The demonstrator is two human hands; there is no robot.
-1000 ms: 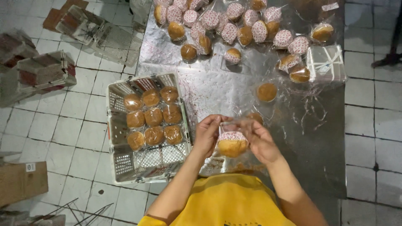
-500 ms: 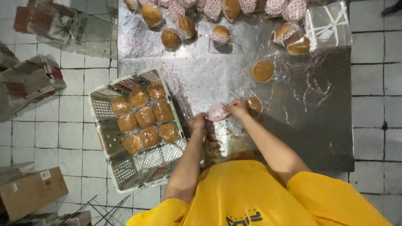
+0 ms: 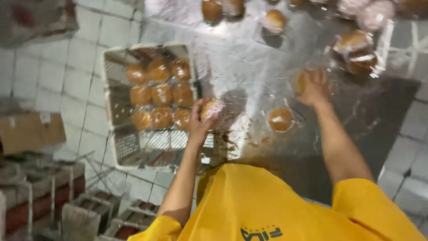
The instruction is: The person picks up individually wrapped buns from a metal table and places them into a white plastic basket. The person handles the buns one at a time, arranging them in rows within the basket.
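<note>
Both hands have parted since half a second ago. Nearest, the left hand grips a wrapped bun over the crate edge, its wrapper end pointing right. Farther off, the right hand covers a bun on the steel table; blur seemingly hides whether it grips.

Left hand holds wrapped bun beside crate of buns; right hand on bun, steel table.
</note>
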